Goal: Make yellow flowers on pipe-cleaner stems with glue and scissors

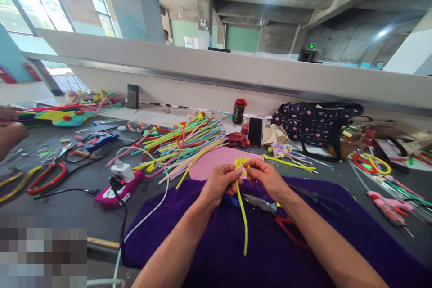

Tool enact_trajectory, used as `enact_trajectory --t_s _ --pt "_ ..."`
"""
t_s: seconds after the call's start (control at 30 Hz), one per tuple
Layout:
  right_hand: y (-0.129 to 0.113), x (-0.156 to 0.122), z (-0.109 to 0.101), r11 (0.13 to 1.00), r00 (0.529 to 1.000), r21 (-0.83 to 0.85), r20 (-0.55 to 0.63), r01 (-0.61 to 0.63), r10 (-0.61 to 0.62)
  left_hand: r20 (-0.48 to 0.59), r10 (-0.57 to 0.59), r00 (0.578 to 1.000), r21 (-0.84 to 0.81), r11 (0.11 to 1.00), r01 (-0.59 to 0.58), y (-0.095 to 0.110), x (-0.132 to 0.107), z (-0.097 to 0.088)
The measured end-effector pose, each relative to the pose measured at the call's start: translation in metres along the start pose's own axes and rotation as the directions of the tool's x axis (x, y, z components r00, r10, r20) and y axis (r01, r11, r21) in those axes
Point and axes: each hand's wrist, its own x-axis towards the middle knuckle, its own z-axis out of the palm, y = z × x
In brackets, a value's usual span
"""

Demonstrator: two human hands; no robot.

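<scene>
My left hand [222,183] pinches a yellow pipe-cleaner flower [240,162] near its base. From it a long yellow stem [243,220] hangs down toward me. The fingers of my right hand [265,179] close on the flower's right side, touching its small loops. Below both hands a purple cloth [209,247] covers the table's near edge. Pliers [259,203] and red-handled scissors [292,231] lie on that cloth, partly behind my right forearm. A pink sheet [211,162] spreads just beyond my hands.
Beyond the sheet lies a heap of coloured pipe cleaners [189,139]. A magenta power strip [119,189] with a white charger and cables sits left. A phone [255,132], a bottle [239,111] and a dark bag [313,128] stand behind. A pink glue gun [389,207] lies right. Another person's hand [11,132] is far left.
</scene>
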Motion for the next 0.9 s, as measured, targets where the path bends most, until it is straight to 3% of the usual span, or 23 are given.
enact_trajectory --t_s 0.3,0.67,0.9 --pt "0.007 0.000 0.005 0.987 0.989 0.144 -0.140 0.074 -0.054 -0.004 -0.071 0.997 -0.049 0.996 0.071 0.001 0.002 0.002" --pt "0.009 -0.001 0.009 0.979 0.979 0.076 -0.083 0.192 -0.186 0.090 -0.135 0.987 -0.086 0.986 0.143 0.003 -0.001 0.004" --pt "0.005 0.001 -0.003 0.992 0.998 0.118 -0.036 -0.048 0.052 0.038 -0.089 0.995 -0.011 0.996 0.089 0.004 0.000 0.002"
